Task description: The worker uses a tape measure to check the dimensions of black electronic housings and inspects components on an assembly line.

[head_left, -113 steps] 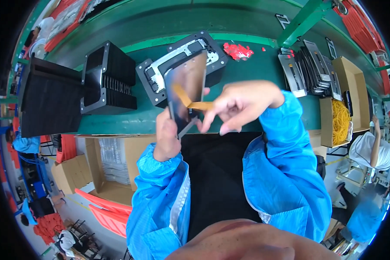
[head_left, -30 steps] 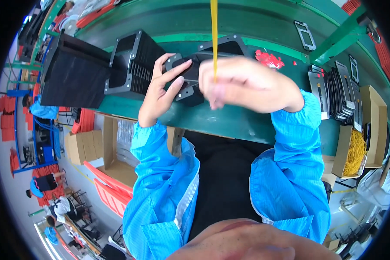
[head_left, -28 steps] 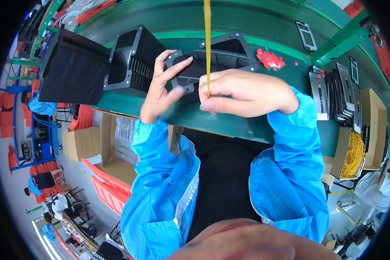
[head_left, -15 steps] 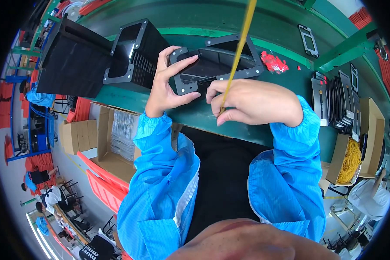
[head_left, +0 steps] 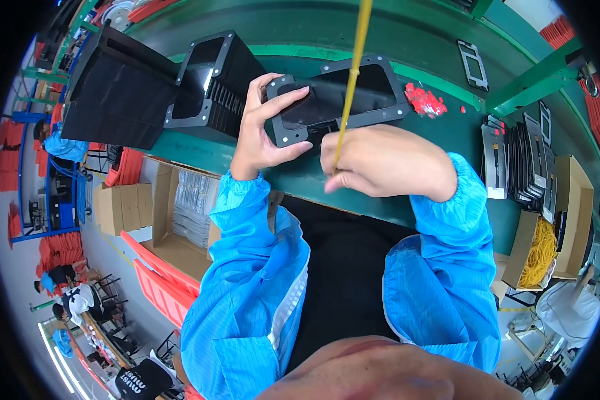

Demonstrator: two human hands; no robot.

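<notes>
My left hand (head_left: 259, 127) grips the left end of a black framed panel (head_left: 397, 115) with a glossy dark window, thumb on the near edge and fingers over the far side. The panel is tilted above the green bench. My right hand (head_left: 387, 160) is closed close to the panel's near edge, with the fingers curled and the thumb below. A yellow cord (head_left: 353, 80) comes down from above to the thumb and fingers of this hand. Its lower end is hidden in the grip. Whether the hand also holds something small does not show.
Left on the bench stand a stack of similar black frames (head_left: 210, 80) and a large black stack (head_left: 123, 87). Red scraps (head_left: 425, 100) lie to the right, near upright dark plates (head_left: 513, 157). A box of yellow cords (head_left: 540, 250) and an open carton (head_left: 163, 227) flank the bench.
My right hand has shifted slightly left and down, and the yellow cord leans more upright. The panel has moved slightly right in the picture, with my left hand still on it.
</notes>
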